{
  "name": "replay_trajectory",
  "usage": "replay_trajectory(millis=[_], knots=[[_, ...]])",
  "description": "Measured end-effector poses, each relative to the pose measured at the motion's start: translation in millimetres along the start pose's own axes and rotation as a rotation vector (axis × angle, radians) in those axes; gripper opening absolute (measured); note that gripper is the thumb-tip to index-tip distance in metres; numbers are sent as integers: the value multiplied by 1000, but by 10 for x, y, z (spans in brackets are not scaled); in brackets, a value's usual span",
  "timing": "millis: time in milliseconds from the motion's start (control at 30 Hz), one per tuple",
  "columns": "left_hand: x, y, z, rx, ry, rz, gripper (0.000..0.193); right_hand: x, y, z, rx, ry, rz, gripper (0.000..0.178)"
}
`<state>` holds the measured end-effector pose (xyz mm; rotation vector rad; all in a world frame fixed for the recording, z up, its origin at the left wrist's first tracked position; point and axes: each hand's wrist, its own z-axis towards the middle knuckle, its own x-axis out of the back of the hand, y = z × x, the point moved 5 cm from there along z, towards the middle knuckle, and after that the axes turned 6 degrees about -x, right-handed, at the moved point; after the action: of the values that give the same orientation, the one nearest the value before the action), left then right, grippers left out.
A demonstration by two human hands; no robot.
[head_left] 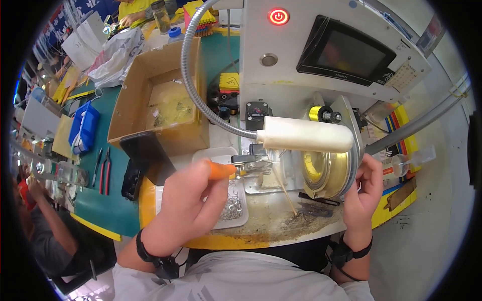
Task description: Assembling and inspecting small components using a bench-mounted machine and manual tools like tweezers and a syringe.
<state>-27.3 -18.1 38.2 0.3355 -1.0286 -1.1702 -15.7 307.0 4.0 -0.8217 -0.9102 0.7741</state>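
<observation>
My left hand [188,200] is closed round an orange handle [222,171], which points right toward a metal clamp with a spring [256,165] on the machine. To the right, my right hand [364,193] has its fingers curled at the outer edge of a round brass-coloured wheel [326,175]; whatever its fingertips grip is hidden behind the disc. Below the clamp, partly covered by my left hand, lies a white plastic tray [242,220] holding many small metal hooks [232,206]. A thin wooden stick [284,191] slants down from the clamp area.
A cream lamp head [306,135] on a flexible metal arm [187,65] hangs over the work. The machine housing [281,45] stands behind. At left are a cardboard box [131,100], a dark phone [145,155], red pliers [105,173] and a blue basket [85,128]. Other people sit farther left.
</observation>
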Motion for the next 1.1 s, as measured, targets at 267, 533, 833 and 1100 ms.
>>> replay_trajectory(millis=[267,533,833,1100], knots=[[89,-226,-6,-164,-17,105,20,-151,95,139,80,-27,-39,17],[40,-389,-72,-183,0,258,14,-149,74,191,61,61,44,13],[33,-411,-98,-215,48,317,16,-161,-3,191,7,103,98,13],[-215,-497,-184,-175,-248,329,18,-218,11,161,-54,43,134,16]])
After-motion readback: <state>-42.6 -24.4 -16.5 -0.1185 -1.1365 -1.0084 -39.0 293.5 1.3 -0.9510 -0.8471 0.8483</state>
